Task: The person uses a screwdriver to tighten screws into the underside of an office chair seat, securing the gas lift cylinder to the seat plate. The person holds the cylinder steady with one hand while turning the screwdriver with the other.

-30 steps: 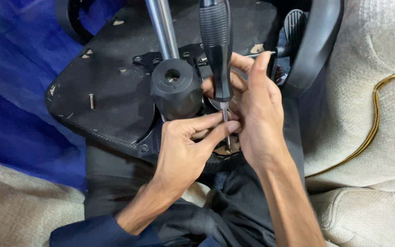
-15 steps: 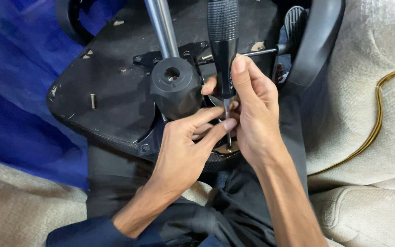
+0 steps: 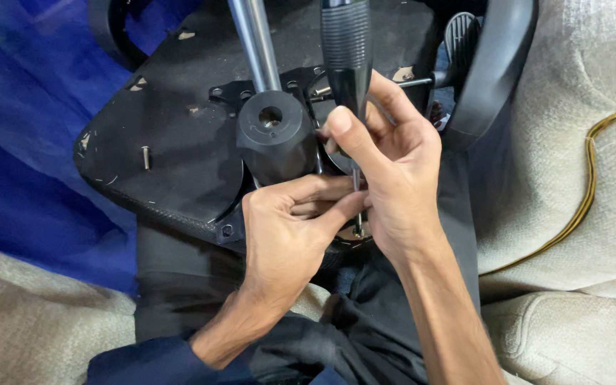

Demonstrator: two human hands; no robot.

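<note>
The right hand [image 3: 393, 164] is clamped on the black screwdriver [image 3: 347, 64]; the left hand [image 3: 290, 235] pinches its metal shaft near the seat base's [image 3: 172, 150] front edge.

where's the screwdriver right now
In the head view the screwdriver stands upright at top centre, gripped by the right hand, just right of the black round hub; the left hand's fingers steady its tip.

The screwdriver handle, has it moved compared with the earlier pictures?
Yes. The screwdriver handle has shifted slightly right, away from the metal column, gripped by the right hand.
</note>
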